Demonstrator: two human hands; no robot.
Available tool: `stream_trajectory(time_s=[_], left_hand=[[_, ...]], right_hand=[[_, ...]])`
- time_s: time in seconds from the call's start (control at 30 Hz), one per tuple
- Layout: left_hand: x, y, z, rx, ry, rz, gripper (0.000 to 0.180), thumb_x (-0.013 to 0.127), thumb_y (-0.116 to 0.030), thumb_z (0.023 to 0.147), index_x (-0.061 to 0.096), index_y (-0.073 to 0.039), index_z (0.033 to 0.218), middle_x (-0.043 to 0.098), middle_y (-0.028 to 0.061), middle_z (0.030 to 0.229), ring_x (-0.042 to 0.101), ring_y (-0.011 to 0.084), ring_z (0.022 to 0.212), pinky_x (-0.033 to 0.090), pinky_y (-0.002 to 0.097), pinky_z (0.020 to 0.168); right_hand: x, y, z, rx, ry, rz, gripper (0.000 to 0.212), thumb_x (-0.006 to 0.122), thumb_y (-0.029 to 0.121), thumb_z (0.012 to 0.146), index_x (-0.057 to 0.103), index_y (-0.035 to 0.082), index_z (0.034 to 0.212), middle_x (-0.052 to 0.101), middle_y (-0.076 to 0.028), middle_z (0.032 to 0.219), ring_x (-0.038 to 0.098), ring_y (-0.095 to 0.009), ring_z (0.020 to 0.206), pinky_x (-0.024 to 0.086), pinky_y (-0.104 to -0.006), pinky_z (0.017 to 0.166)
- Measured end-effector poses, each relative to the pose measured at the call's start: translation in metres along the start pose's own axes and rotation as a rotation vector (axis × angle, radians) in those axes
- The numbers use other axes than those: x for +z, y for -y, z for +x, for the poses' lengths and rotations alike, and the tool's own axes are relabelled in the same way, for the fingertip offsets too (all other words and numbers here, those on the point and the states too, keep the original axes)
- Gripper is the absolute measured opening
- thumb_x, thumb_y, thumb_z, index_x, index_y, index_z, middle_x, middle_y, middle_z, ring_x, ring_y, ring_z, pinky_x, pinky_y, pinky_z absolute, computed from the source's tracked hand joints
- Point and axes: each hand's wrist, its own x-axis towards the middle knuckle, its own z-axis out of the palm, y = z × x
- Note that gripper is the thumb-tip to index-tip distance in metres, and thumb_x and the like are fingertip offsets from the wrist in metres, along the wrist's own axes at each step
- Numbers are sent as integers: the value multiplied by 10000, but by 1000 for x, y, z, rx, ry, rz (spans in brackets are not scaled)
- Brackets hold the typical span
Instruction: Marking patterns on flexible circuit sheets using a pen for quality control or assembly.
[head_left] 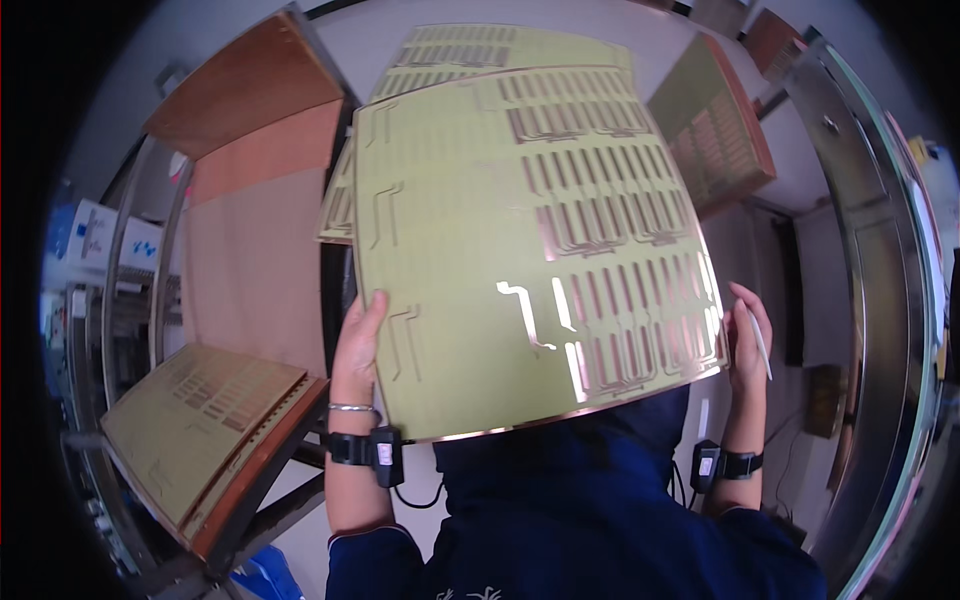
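A big yellow-green circuit sheet (520,250) with shiny copper lines is held up in the middle of the frame. Its left edge is gripped by the left hand (358,345), with the thumb curled over the front. Its right edge is held by the right hand (748,345), and a thin white pen (760,340) is pinched in those closed fingers too. More sheets of the same kind (440,50) are seen behind it at the top. A stack of such sheets (190,410) is laid on a slanted rack at the lower left. Black wrist bands (375,450) are worn on both arms.
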Motion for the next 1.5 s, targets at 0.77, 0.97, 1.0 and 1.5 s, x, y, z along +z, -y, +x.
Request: stream_trajectory(time_s=[0.77, 0.97, 1.0, 1.5], left_hand=[[36, 16, -52, 150, -578, 270, 304, 494, -285, 955, 600, 0, 965, 632, 68, 863, 598, 144, 721, 488, 270, 631], [19, 22, -18, 195, -548, 394, 367, 458, -314, 971, 600, 25, 957, 630, 61, 895, 571, 121, 790, 461, 261, 702], [22, 21, -16, 177, -558, 384, 378, 455, -322, 972, 602, 25, 943, 629, 61, 884, 567, 116, 780, 457, 255, 701], [22, 37, -16, 248, -564, 450, 388, 443, -321, 979, 598, 35, 969, 633, 69, 932, 572, 122, 810, 461, 268, 734]], right_hand=[[-2, 1, -8, -118, 111, 162, 391, 373, 202, 993, 380, -29, 1307, 601, -226, 1066, 639, -249, 922, 517, -324, 832], [9, -9, -12, -171, 72, 52, 361, 411, 235, 984, 490, -15, 1232, 628, -177, 1007, 636, -203, 881, 509, -287, 794], [5, -11, -11, -266, 80, -89, 328, 428, 200, 972, 519, -16, 1202, 634, -159, 955, 623, -170, 850, 497, -264, 764], [16, -11, -22, -339, 86, -420, 113, 668, 24, 735, 562, 14, 774, 620, -69, 717, 581, -119, 584, 469, -232, 558]])
